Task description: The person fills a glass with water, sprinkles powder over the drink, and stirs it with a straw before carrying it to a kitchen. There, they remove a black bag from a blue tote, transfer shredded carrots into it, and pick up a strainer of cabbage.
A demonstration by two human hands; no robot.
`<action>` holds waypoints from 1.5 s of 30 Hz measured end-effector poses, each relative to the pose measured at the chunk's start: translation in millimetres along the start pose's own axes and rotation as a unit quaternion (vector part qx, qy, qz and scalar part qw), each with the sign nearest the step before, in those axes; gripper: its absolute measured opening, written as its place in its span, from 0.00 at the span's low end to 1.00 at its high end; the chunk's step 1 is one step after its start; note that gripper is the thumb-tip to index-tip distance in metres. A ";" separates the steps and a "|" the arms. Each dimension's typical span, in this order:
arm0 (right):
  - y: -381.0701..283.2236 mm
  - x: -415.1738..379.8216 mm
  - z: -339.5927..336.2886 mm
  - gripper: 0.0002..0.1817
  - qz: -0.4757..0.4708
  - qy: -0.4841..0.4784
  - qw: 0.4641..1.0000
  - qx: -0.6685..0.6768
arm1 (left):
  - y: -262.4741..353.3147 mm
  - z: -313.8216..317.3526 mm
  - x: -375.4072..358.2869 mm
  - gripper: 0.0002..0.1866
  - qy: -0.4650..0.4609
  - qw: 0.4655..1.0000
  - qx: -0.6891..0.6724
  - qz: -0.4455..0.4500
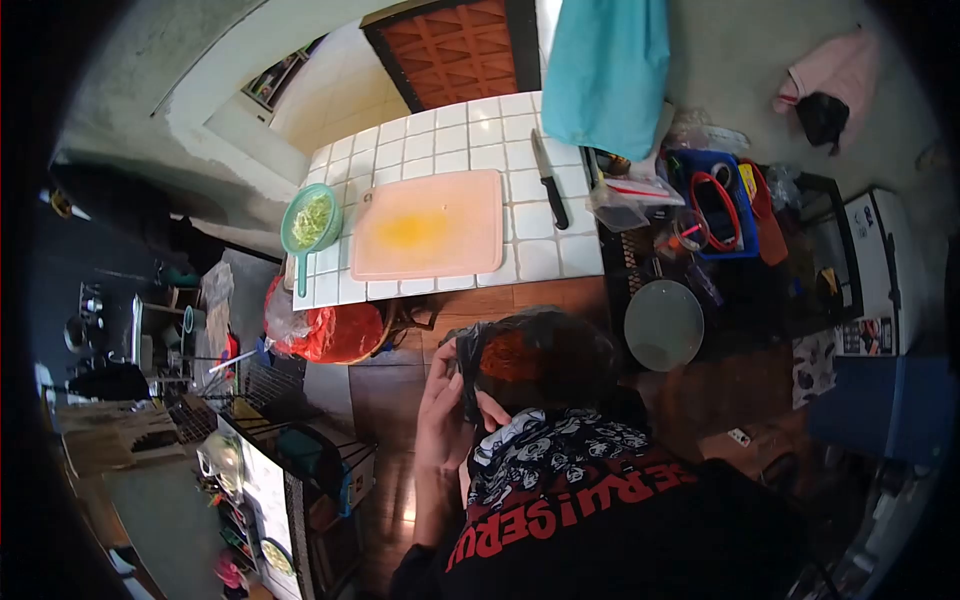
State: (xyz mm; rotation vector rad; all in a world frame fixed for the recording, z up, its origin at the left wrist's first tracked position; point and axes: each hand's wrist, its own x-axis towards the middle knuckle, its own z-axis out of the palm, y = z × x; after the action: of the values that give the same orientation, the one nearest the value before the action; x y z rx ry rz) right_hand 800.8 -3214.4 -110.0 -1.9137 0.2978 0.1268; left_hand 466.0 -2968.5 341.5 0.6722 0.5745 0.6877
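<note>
A dark, see-through plastic bag (560, 345) hangs open in front of my chest, with something reddish-orange showing inside or through it. My left hand (445, 405) is closed on the left edge of the bag, its fingers bent against the plastic. The right hand does not show. On the white tiled counter (485, 135) lies a pink cutting board (470, 215) with a yellow stain. A knife with a black handle (554, 203) rests to its right. Left of the board, a green strainer (330, 236) holds shredded pale green food.
Below the counter's left part is a red plastic-covered container (345, 332). To the right stand a round glass lid or plate (664, 325) and a blue basket (742, 240) of small items. A teal cloth (608, 75) hangs over the counter's back right corner.
</note>
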 end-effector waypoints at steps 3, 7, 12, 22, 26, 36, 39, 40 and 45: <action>-157.3 -60.3 17.3 0.25 -0.055 -0.067 0.992 0.087 | 31.9 19.2 -5.7 0.33 -0.009 0.998 0.035 0.054; -360.7 -164.5 17.9 0.34 -0.094 -0.506 0.843 0.156 | 73.5 21.8 14.8 0.33 -0.078 0.993 0.018 0.085; -463.6 -264.2 57.4 0.45 -0.439 -0.594 0.671 -0.060 | 130.3 11.3 54.9 0.33 -0.117 0.986 0.077 0.088; -540.4 -314.4 162.2 0.28 -0.467 -0.534 0.704 -0.022 | 250.3 -106.1 109.6 0.33 -0.159 0.979 0.099 0.081; -530.8 -334.2 194.5 0.23 -0.510 -0.495 0.694 -0.112 | 253.6 -147.4 125.2 0.30 -0.094 0.970 0.214 0.060; -562.9 -360.6 235.8 0.19 -0.470 -0.522 0.711 -0.034 | 280.7 -179.7 140.1 0.35 0.032 0.872 0.440 0.211; -570.9 -354.3 269.2 0.18 -0.455 -0.522 0.721 0.021 | 287.6 -174.4 154.3 0.36 0.018 0.915 0.351 0.199; -575.1 -352.0 280.5 0.17 -0.465 -0.517 0.718 0.030 | 292.0 -172.9 161.0 0.37 0.011 0.925 0.329 0.190; -606.3 -343.6 316.0 0.15 -0.469 -0.514 0.717 0.049 | 307.1 -163.7 195.2 0.38 0.018 0.921 0.320 0.222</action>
State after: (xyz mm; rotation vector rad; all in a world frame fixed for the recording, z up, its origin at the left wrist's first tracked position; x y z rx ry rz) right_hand 649.5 -2669.8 405.9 -1.3981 -1.3778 0.4422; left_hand 364.7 -2588.0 406.4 1.4348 0.6936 0.9431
